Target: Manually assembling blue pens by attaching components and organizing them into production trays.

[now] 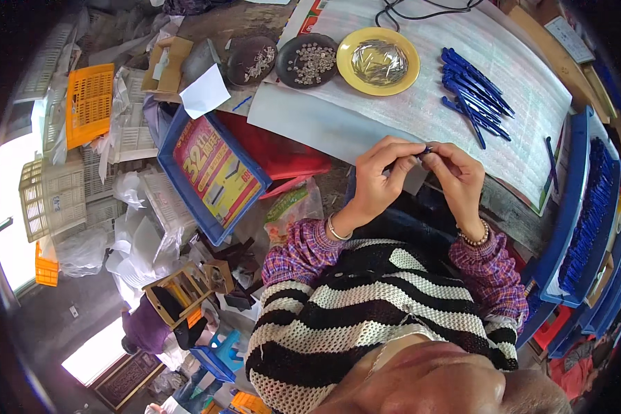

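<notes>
My left hand (381,174) and my right hand (460,178) meet over the near edge of the table, fingertips pinched together. Between them is a small dark blue piece (427,149), mostly hidden by the fingers, so its exact kind cannot be made out. Beyond my hands, a yellow dish (345,63) holds thin silver pins. Two dark round dishes stand to its left: one with small round metal parts (312,63), the other with small pale metal pieces (261,63). Slender glossy blue sticks (472,93) lie in a loose pile at the right.
A pale foam sheet (531,131) covers the table, with a black cord (428,14) at the back. One blue stick (552,164) lies near its right edge. Blue trays of sticks (590,214) stand at right. A blue crate (214,238) is at left; another person (145,328) is lower left.
</notes>
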